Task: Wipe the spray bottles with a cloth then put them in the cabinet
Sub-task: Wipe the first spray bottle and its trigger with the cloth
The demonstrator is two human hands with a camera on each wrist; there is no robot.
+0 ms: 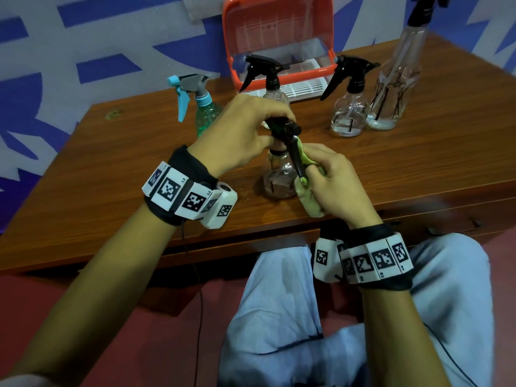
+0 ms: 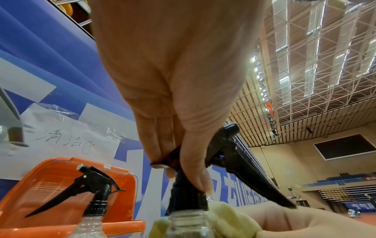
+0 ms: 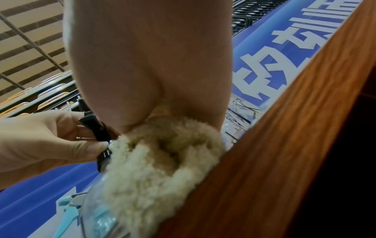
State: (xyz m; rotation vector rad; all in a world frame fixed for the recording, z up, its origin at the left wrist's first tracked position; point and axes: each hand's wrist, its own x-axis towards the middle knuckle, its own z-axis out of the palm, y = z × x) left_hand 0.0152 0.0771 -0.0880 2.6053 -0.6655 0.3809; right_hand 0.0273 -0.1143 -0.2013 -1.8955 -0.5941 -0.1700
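A clear spray bottle [image 1: 279, 180] with a black trigger head [image 1: 287, 132] stands near the table's front edge. My left hand [image 1: 245, 132] grips that black head from above; in the left wrist view its fingers [image 2: 195, 169] pinch the neck [image 2: 187, 198]. My right hand [image 1: 332, 180] holds a fluffy pale-green cloth [image 1: 310, 196] folded round the trigger lever [image 1: 296, 160]. The right wrist view shows the cloth [image 3: 158, 169] bunched under the palm against the bottle. The orange cabinet [image 1: 279, 37] stands open at the back.
Behind the hands stand a green bottle with a blue trigger [image 1: 195, 104], a clear black-topped bottle [image 1: 268, 76], another at the right [image 1: 349, 101] and a tall clear bottle [image 1: 399, 79]. The wooden table [image 1: 418, 157] ends just before my knees. A blue wall is behind.
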